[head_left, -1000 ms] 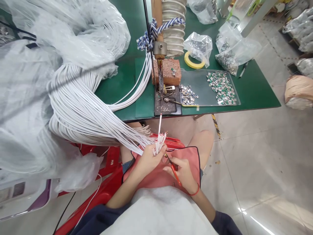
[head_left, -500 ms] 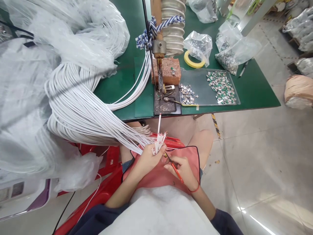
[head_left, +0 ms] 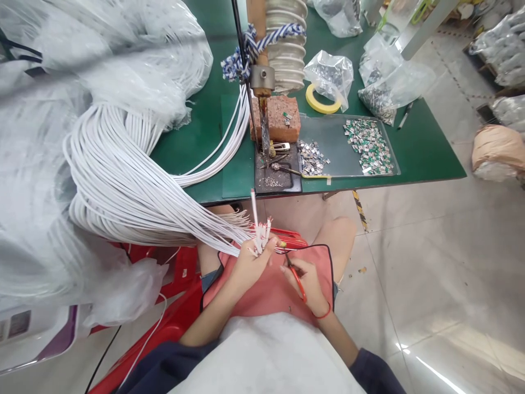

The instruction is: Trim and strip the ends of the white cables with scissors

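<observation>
My left hand [head_left: 253, 264] is closed around the ends of a bunch of white cables [head_left: 164, 197], whose reddish tips stick up above the fingers. One cable end stands higher than the others. Just right of it, my right hand [head_left: 307, 282] holds red-handled tweezers or cutters [head_left: 298, 282], their dark tip pointing up and left towards the left hand. The tool's exact kind is hard to tell. A small gap separates the two hands above the pink cloth [head_left: 266, 295] on my lap.
On the green table [head_left: 430, 148] are a soldering stand [head_left: 262, 131], a brick [head_left: 283, 128], a tray [head_left: 336, 142] of small metal and green parts, yellow tape [head_left: 314, 104] and plastic bags [head_left: 332, 71]. Plastic-wrapped cable coils [head_left: 135, 60] fill the left side.
My right hand with the tool has moved slightly away from my left hand, and the tool tip is now apart from the cables. The tall cable end leans further left.
</observation>
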### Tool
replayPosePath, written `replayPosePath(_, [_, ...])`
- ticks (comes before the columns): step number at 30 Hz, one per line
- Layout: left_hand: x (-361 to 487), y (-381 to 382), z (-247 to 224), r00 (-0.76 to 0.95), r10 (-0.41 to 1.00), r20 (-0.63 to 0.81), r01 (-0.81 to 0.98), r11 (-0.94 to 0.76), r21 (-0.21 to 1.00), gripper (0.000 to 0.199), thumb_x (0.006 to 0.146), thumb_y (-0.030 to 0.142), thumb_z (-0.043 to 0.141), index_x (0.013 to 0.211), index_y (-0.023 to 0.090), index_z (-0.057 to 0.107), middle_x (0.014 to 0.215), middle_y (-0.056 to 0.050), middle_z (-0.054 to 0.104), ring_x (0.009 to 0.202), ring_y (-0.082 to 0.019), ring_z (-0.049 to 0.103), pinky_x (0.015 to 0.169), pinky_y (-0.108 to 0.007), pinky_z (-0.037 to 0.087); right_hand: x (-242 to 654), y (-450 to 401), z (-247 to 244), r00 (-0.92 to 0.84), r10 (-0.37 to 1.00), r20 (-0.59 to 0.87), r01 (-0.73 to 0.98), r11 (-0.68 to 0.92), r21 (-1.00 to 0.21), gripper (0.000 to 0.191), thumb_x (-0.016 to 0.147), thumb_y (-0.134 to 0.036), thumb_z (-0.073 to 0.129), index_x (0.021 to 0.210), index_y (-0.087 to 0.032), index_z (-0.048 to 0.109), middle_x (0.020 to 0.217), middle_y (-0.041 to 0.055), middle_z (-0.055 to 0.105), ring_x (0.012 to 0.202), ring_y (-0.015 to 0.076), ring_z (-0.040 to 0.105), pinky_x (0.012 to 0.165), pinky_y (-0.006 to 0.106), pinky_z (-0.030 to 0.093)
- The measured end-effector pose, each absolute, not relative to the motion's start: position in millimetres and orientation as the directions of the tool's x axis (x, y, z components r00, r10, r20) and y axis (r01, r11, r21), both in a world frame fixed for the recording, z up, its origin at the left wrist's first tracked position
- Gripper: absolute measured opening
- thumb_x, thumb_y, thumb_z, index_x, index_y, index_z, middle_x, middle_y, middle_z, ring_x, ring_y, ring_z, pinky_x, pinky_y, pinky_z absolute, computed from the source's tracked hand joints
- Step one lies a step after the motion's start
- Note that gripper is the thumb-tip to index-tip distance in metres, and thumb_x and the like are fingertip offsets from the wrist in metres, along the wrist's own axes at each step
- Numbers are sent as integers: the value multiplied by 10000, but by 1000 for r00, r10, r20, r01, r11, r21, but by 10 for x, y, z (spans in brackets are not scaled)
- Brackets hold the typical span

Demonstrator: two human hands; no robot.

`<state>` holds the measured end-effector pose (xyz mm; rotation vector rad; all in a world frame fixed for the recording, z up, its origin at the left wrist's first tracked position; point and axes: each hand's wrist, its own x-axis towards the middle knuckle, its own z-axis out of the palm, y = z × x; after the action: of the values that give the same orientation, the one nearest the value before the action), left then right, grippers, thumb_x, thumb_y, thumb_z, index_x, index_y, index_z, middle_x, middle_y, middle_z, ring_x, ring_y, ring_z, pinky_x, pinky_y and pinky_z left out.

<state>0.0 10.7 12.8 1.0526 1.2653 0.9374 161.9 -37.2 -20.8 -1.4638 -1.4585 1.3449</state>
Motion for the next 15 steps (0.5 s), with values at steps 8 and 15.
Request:
replayPosePath(8, [-70,123,307,-56,970,-238,-348,204,915,273,828,421,633,718,173,597,547,43,548,372,-49,359,433,-220,327,1688,-185,-156,45,941,-334,58,-336,-940,332,864,-439,603,669,-186,514,458,-77,374,424,80,319,438,235,255])
replayPosePath(15, [-190,36,607,-20,962,-271,-489,227,842,259,833,394,636,689,182,595,438,70,400,355,-38,249,423,-206,241,1796,-20,-319,85,937,-338,-96,-330,-939,436,885,-473,588,594,-210,398,442,-94,324,389,65,292,417,222,257])
